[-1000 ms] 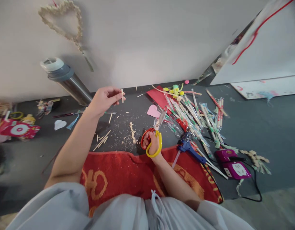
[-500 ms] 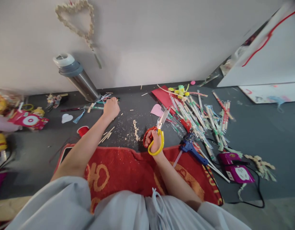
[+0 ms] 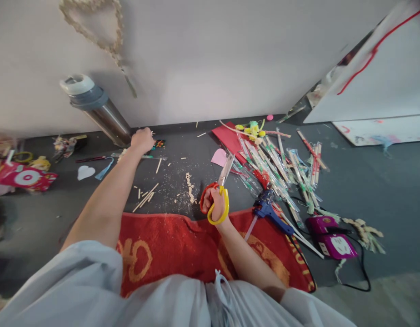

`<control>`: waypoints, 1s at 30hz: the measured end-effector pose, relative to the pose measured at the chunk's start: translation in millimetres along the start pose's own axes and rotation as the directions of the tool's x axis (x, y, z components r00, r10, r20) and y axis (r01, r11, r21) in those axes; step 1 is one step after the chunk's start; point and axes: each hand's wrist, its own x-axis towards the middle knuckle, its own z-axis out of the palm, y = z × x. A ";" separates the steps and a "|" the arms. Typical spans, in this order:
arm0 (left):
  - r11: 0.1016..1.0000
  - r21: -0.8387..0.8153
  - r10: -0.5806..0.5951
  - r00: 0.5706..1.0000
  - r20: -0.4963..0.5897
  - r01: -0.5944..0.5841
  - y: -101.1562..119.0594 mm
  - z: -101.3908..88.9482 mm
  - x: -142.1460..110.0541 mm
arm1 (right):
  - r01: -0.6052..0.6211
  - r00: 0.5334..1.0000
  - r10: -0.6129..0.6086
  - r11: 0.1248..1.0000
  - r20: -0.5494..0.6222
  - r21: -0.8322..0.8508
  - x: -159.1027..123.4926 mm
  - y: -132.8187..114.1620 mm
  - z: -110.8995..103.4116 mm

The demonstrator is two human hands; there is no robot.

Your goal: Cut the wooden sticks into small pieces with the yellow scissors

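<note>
My left hand (image 3: 142,141) reaches to the back of the table, beside the base of the steel flask (image 3: 109,119). Its fingers are curled together, and what they hold, if anything, is hidden. My right hand (image 3: 214,202) grips scissors (image 3: 226,173) with one red and one yellow handle, the blades pointing away from me and nearly together. Between my hands lie a short row of pale chips (image 3: 189,187), scattered crumbs and several thin pale sticks (image 3: 147,198). A pink paper heart (image 3: 219,157) lies just beyond the scissors.
A red towel (image 3: 176,254) covers the near edge. To the right are a blue glue gun (image 3: 273,212), several wrapped sticks (image 3: 271,165) and a purple power strip (image 3: 331,238) with a black cable. A white heart (image 3: 85,172) lies left; a heart wreath (image 3: 117,34) hangs on the wall.
My left hand has moved left and slightly back, closer to the flask, baring a small dark patterned item and a stick. The right hand keeps the scissors; the view has shifted a little.
</note>
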 end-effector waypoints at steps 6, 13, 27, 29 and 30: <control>0.983 0.016 0.182 0.983 0.009 -0.182 41.6 -10.7 29.0 | -0.007 1.000 0.007 1.000 0.006 -0.025 0.7 -3.2 2.5; 0.973 0.055 0.221 0.973 0.068 -0.225 73.3 -16.1 62.6 | -0.005 1.000 0.005 1.000 -0.001 -0.030 5.7 -5.6 3.3; 0.986 0.072 0.157 0.979 -0.130 -0.148 97.3 -21.7 76.8 | -0.064 0.998 0.064 0.998 0.020 0.002 6.4 -10.0 4.4; 0.982 0.070 0.184 0.971 -0.156 -0.175 107.2 -22.7 76.6 | -0.065 0.998 0.065 0.998 0.026 0.001 6.2 -11.3 4.4; 0.978 0.070 0.205 0.966 -0.158 -0.196 111.3 -22.6 77.5 | -0.066 0.997 0.066 0.998 0.028 0.001 6.0 -12.0 4.4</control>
